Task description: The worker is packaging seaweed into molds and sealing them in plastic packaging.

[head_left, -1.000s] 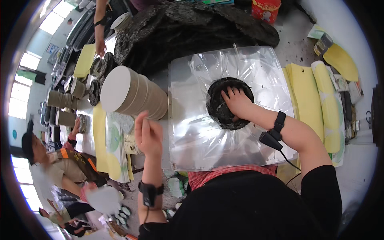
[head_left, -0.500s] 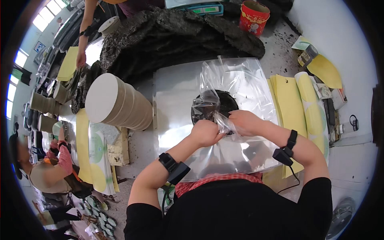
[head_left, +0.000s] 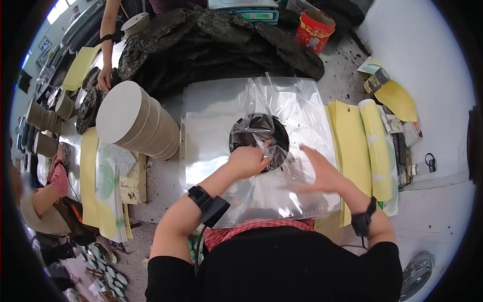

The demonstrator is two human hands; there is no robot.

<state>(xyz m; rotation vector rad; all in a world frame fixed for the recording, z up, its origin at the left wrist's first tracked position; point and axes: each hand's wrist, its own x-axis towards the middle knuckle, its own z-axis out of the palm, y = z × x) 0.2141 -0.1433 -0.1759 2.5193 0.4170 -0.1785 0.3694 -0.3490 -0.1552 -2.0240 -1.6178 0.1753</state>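
Note:
A dark round cake (head_left: 261,141) lies on a stack of clear plastic sheets (head_left: 221,110) spread over the table. A clear sheet is folded over the cake. My left hand (head_left: 246,161) pinches that clear sheet at the cake's near edge. My right hand (head_left: 322,171), fingers spread, hovers flat above the sheets just right of the cake and holds nothing. Both wrists wear black bands.
A stack of round white paper discs (head_left: 136,121) lies on its side at the left. A large dark heap (head_left: 216,40) fills the back, a red bucket (head_left: 314,30) beside it. Yellow sheets (head_left: 357,146) lie on the right. Another person's hand (head_left: 104,78) rests at the far left.
My left hand came over from the left to the cake and took hold of the clear sheet. My right hand left the cake and moved out to the right, open.

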